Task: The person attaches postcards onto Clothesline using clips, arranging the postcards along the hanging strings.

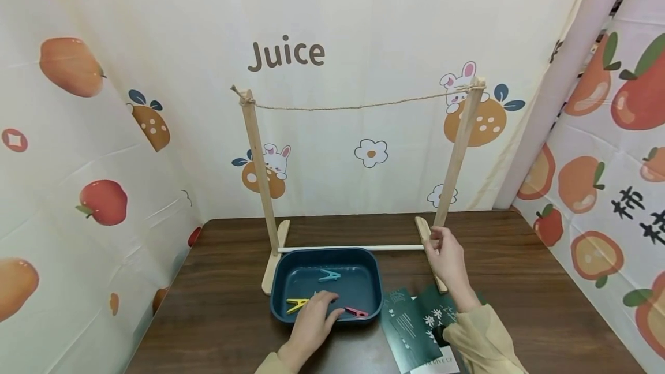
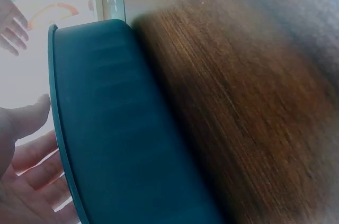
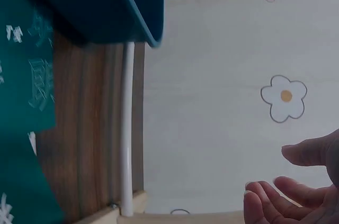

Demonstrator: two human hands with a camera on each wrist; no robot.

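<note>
Left hand [image 1: 313,317] is hovering, thumb and fingers apart, over a dark-blue plastic basin [image 1: 358,284], where a yellow clothespin [image 1: 298,303], a light-blue clothespin [image 1: 330,275] and a pink clothespin [image 1: 357,312] are lying, though whether it is touching any of them I cannot tell. Above, a twine line [image 1: 312,109], already tied at both ends, is spanning the left wooden post [image 1: 260,172] and the right wooden post [image 1: 458,149] and carrying no clothespin or card yet. Right hand [image 1: 448,258] is hovering near the right post's foot, thumb apart from fingers, holding nothing, while green printed cards [image 1: 407,331] are lying on the table [image 1: 218,287].

Clothespins [image 1: 332,275] in the tray [image 1: 358,287]
</note>
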